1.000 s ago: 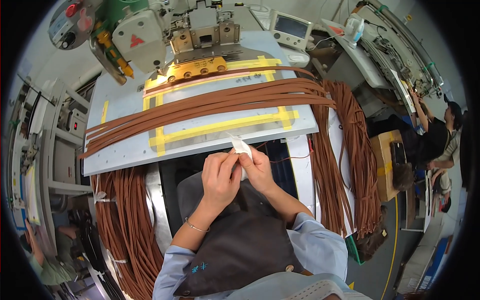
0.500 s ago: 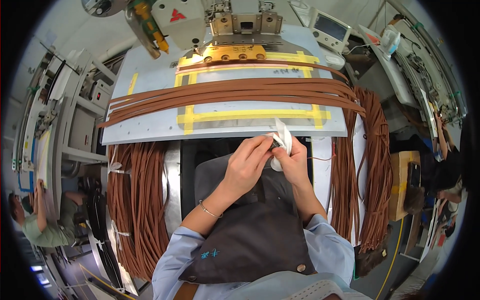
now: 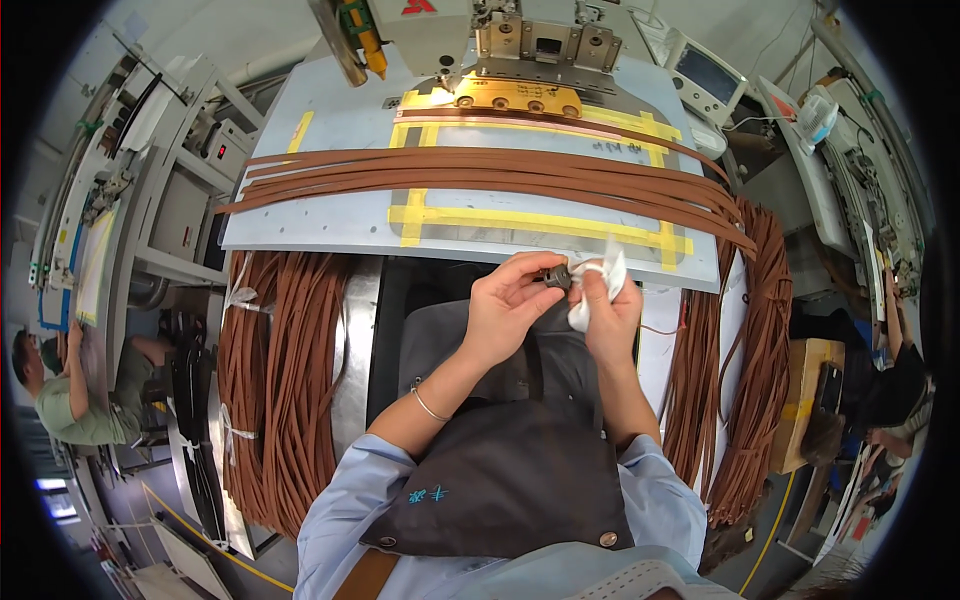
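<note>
A pale blue-grey tabletop (image 3: 300, 228) marked out with yellow tape fills the upper middle of the view; flat brown strips (image 3: 480, 172) lie across it from its left edge to past its right edge, and thick brown bundles (image 3: 285, 390) hang below its near left corner. Two bare hands are raised just in front of the near edge, right of its middle. The left hand (image 3: 512, 305) has its thumb and fingertips closed in a pinch on a small part, while the right hand (image 3: 612, 318) is curled around a crumpled white cloth (image 3: 614, 270), its end sticking up toward the tabletop. Smallest of all, the dark metal part (image 3: 559, 277) sits in the gap between the hands, at the tips of the left fingers, so the left hand is nearer; its long axis seems to run left to right, toward the cloth, which is just beside it, though whether they touch cannot be told. Half a second earlier the hands were closer together and the cloth hid most of the part; now the hands are farther apart and more of the metal shows
</note>
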Action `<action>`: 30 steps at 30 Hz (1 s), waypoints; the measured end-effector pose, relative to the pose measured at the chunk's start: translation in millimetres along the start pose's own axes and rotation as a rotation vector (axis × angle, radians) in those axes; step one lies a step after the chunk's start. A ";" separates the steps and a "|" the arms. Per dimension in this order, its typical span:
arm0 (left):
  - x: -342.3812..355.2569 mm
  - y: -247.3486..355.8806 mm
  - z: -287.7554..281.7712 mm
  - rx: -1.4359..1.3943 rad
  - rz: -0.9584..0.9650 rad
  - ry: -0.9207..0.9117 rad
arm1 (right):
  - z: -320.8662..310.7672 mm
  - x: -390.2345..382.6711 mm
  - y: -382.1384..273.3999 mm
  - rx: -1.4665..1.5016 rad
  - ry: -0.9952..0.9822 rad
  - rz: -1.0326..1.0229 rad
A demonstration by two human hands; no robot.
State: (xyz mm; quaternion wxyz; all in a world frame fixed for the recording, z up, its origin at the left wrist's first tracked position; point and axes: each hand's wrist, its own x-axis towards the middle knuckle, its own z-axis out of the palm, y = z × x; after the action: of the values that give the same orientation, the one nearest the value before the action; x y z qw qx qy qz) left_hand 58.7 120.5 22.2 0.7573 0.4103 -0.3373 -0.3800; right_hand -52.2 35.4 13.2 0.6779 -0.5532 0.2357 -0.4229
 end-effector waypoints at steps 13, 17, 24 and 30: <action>10.2 4.1 -17.0 -0.235 0.123 -0.055 | -16.5 112.0 -40.4 -1.521 0.227 -0.851; 8.6 9.7 -18.3 -0.179 0.151 -0.032 | -5.2 56.8 -34.8 -0.714 -0.225 -0.328; 5.3 12.0 -11.6 0.251 0.390 -0.026 | 20.1 12.0 -34.7 -0.057 -0.385 0.016; -0.4 11.3 -7.1 0.480 0.491 -0.048 | 25.4 8.0 -22.2 -0.009 -0.292 -0.098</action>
State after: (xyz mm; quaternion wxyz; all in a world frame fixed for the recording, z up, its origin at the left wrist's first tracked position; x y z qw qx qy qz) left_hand 67.7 127.7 28.9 0.6998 0.4745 -0.5235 -0.1055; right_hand -34.8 42.1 42.5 0.6811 -0.6225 0.1091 -0.3697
